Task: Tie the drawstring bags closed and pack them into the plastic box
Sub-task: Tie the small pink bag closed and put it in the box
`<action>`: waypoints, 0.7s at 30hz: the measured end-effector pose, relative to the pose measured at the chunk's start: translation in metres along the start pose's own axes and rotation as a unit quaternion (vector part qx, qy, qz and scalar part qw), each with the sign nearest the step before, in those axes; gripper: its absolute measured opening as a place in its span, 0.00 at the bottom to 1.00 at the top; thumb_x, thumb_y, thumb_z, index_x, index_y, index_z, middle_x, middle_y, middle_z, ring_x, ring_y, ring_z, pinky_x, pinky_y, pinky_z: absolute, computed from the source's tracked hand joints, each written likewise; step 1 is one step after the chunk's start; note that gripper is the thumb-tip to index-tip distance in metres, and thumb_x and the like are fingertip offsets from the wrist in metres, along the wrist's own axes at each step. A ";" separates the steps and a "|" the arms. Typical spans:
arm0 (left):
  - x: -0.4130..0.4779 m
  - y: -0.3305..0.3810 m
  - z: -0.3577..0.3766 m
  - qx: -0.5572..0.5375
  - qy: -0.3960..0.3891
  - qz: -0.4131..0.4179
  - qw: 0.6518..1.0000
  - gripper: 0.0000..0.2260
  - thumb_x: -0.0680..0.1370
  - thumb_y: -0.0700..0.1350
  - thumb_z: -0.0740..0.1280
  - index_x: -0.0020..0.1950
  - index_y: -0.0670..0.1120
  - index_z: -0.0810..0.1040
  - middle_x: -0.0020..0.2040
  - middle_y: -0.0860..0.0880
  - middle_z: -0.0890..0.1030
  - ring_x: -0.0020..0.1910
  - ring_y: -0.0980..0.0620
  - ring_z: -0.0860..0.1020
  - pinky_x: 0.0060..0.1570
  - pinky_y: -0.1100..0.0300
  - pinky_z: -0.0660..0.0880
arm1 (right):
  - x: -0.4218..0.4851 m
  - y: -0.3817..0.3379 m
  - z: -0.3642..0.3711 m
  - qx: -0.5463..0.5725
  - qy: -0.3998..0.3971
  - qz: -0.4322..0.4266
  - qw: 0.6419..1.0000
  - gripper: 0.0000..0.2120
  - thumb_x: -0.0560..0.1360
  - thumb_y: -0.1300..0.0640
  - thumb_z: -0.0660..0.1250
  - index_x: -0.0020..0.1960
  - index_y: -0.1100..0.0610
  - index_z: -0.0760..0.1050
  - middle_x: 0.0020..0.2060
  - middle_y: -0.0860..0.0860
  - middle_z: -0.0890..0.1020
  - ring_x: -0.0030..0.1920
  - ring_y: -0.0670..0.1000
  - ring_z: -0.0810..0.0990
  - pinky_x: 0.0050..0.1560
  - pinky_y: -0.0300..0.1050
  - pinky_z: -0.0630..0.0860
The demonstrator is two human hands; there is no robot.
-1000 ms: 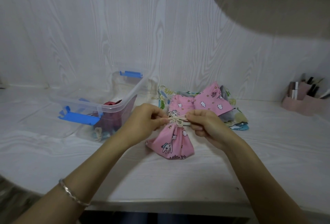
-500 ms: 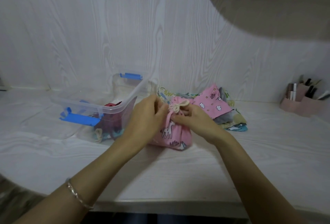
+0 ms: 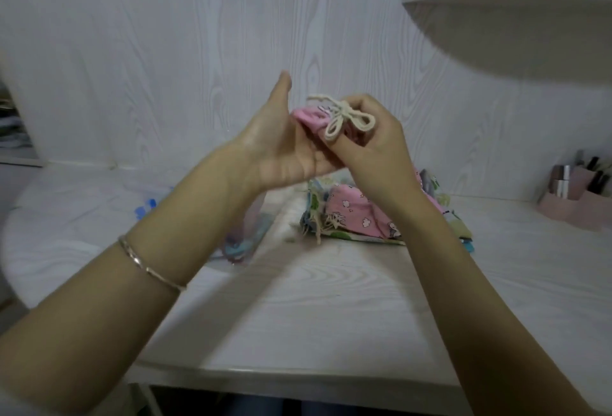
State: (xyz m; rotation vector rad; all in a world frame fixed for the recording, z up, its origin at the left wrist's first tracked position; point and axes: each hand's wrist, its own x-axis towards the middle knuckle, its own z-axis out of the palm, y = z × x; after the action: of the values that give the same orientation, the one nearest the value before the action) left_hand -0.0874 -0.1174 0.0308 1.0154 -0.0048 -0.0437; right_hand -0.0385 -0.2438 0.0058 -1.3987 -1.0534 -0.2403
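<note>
Holding a small pink bag (image 3: 304, 116) up above the tabletop (image 3: 331, 299), its cream string (image 3: 344, 117) tied in a bow. Cupping it with the left hand (image 3: 281, 150), fingers curled under, thumb up. Pinching it near the bow with fingers of the right hand (image 3: 377, 150). More bags (image 3: 357, 217) piled below.

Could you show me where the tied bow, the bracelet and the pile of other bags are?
tied bow (image 3: 344, 113): head view, on its knot.
bracelet (image 3: 146, 268): head view, middle of the metal band.
pile of bags (image 3: 357, 215): head view, on the top pink bag.
</note>
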 end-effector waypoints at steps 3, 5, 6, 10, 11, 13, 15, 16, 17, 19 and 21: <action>-0.002 0.033 -0.009 0.067 0.060 0.016 0.996 0.28 0.79 0.63 0.51 0.58 0.42 0.77 0.55 0.42 0.81 0.54 0.44 0.79 0.58 0.48 0.75 | 0.021 -0.004 0.019 -0.011 -0.022 -0.007 1.000 0.07 0.74 0.62 0.72 0.49 0.58 0.75 0.40 0.52 0.81 0.40 0.47 0.80 0.39 0.42 0.77; -0.001 0.049 -0.022 0.115 0.124 0.022 0.985 0.17 0.78 0.56 0.56 0.50 0.46 0.78 0.49 0.47 0.82 0.48 0.49 0.79 0.53 0.54 0.75 | 0.037 0.002 0.036 -0.022 -0.044 -0.006 0.999 0.07 0.73 0.61 0.72 0.49 0.57 0.75 0.40 0.52 0.81 0.39 0.48 0.79 0.38 0.43 0.77; 0.000 0.055 -0.030 0.127 0.148 0.025 0.981 0.12 0.77 0.52 0.58 0.45 0.47 0.77 0.45 0.48 0.81 0.45 0.50 0.78 0.50 0.56 0.75 | 0.045 0.007 0.045 -0.028 -0.055 -0.003 0.998 0.07 0.72 0.61 0.72 0.48 0.57 0.76 0.39 0.51 0.81 0.39 0.48 0.79 0.40 0.46 0.77; 0.008 0.071 -0.076 0.105 0.222 0.021 0.969 0.14 0.79 0.42 0.54 0.40 0.44 0.77 0.35 0.47 0.82 0.33 0.52 0.81 0.35 0.59 0.80 | 0.074 0.036 0.085 -0.021 -0.126 0.040 0.991 0.08 0.71 0.61 0.73 0.45 0.56 0.75 0.34 0.47 0.78 0.34 0.44 0.76 0.35 0.43 0.74; 0.010 0.072 -0.089 0.103 0.242 0.012 0.965 0.15 0.80 0.41 0.53 0.41 0.44 0.77 0.36 0.47 0.82 0.32 0.52 0.81 0.32 0.58 0.81 | 0.079 0.043 0.093 -0.023 -0.147 0.054 0.987 0.08 0.72 0.61 0.73 0.45 0.56 0.75 0.33 0.47 0.77 0.32 0.44 0.74 0.34 0.42 0.72; 0.014 0.075 -0.116 0.111 0.266 -0.020 0.957 0.15 0.81 0.40 0.52 0.43 0.43 0.77 0.38 0.46 0.81 0.32 0.51 0.81 0.32 0.56 0.81 | 0.087 0.056 0.108 -0.053 -0.191 0.072 0.978 0.07 0.72 0.61 0.73 0.46 0.57 0.75 0.32 0.46 0.76 0.29 0.40 0.73 0.33 0.37 0.69; 0.017 0.075 -0.138 0.130 0.265 -0.070 0.953 0.16 0.81 0.38 0.54 0.41 0.40 0.79 0.38 0.44 0.81 0.32 0.49 0.81 0.35 0.52 0.82 | 0.092 0.064 0.118 -0.098 -0.250 0.083 0.960 0.06 0.73 0.61 0.72 0.48 0.58 0.76 0.32 0.46 0.76 0.27 0.38 0.73 0.30 0.34 0.67; 0.018 0.074 -0.148 0.144 0.261 -0.094 0.950 0.17 0.80 0.38 0.54 0.38 0.39 0.80 0.37 0.42 0.81 0.32 0.47 0.82 0.36 0.50 0.82 | 0.093 0.067 0.122 -0.122 -0.282 0.087 0.948 0.06 0.73 0.61 0.71 0.49 0.58 0.75 0.33 0.47 0.76 0.28 0.39 0.73 0.31 0.35 0.68; 0.019 0.072 -0.155 0.155 0.251 -0.115 0.949 0.18 0.79 0.37 0.55 0.36 0.37 0.81 0.37 0.41 0.81 0.32 0.46 0.82 0.36 0.48 0.82 | 0.094 0.068 0.126 -0.148 -0.311 0.089 0.935 0.06 0.73 0.61 0.71 0.49 0.58 0.75 0.34 0.47 0.76 0.30 0.41 0.73 0.32 0.37 0.69; 0.021 0.067 -0.166 0.183 0.228 -0.158 0.943 0.18 0.77 0.34 0.57 0.33 0.33 0.81 0.37 0.38 0.81 0.33 0.43 0.83 0.36 0.46 0.82 | 0.096 0.072 0.135 -0.205 -0.364 0.094 0.904 0.08 0.73 0.60 0.70 0.52 0.56 0.75 0.39 0.49 0.78 0.36 0.46 0.76 0.35 0.39 0.71; 0.021 0.061 -0.172 0.245 0.207 -0.214 0.923 0.14 0.74 0.32 0.59 0.34 0.31 0.81 0.38 0.37 0.82 0.34 0.42 0.84 0.36 0.47 0.81 | 0.095 0.075 0.143 -0.272 -0.409 0.100 0.865 0.10 0.73 0.58 0.71 0.54 0.56 0.77 0.44 0.51 0.81 0.42 0.50 0.78 0.41 0.42 0.75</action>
State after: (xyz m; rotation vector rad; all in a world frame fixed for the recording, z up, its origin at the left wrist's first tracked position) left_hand -0.0603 0.0594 -0.0085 1.4973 0.6227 -0.2358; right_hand 0.0015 -0.0607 -0.0023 -2.2071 -1.5850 0.2730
